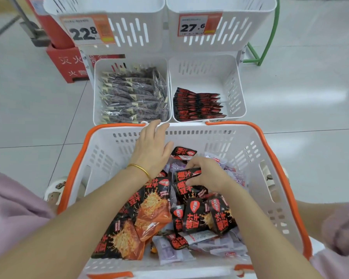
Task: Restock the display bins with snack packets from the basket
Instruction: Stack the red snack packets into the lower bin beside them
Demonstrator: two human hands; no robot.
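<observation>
The left tag (85, 30) read 22.8, the right tag (197, 25) 27.6. The left bin (96, 87) held clear packs (129, 97), the right bin (236, 87) red-black packets (197, 106). In the basket (109, 152), the right hand (208, 176) pinched one packet (186, 174); the left hand (151, 150) spread flat, empty.

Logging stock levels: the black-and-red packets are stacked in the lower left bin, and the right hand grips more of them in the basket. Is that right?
No. The head view shows the black-and-red packets stacked in the lower right bin, not the left one. The right hand does grip more of them in the basket.
</observation>
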